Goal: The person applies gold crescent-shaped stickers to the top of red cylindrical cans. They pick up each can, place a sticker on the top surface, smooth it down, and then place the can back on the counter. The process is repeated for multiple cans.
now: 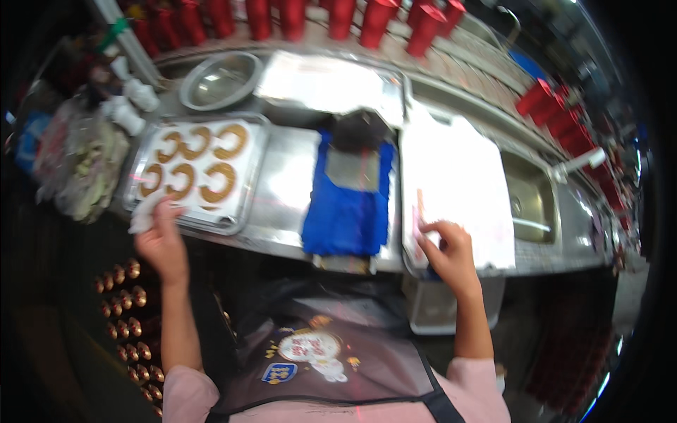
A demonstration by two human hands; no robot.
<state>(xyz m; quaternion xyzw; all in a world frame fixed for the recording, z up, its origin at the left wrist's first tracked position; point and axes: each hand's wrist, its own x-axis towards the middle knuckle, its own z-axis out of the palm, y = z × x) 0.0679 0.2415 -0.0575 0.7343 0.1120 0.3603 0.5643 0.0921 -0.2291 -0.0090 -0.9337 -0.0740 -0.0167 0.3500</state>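
Note:
My left hand [163,229] is closed on a crumpled white cloth or tissue [144,216] at the near left corner of a clear-rimmed tray [238,220]. On white lining in that tray lie several gold-brown, C-shaped pieces [217,182] in two rows. My right hand [451,257] is over the left edge of a white sheet [458,183], its thumb and forefinger curled toward each other. Beside those fingertips lies a thin pinkish-orange strip [421,204]; blur hides whether the fingers grip it.
Between my hands a blue cloth [352,218] covers a stand with a dark top [361,130]. A round metal bowl [220,80] and a white-covered tray [328,84] stand behind. To the right is a sink [525,197]. Red metallic cup-shaped objects [381,22] line the back.

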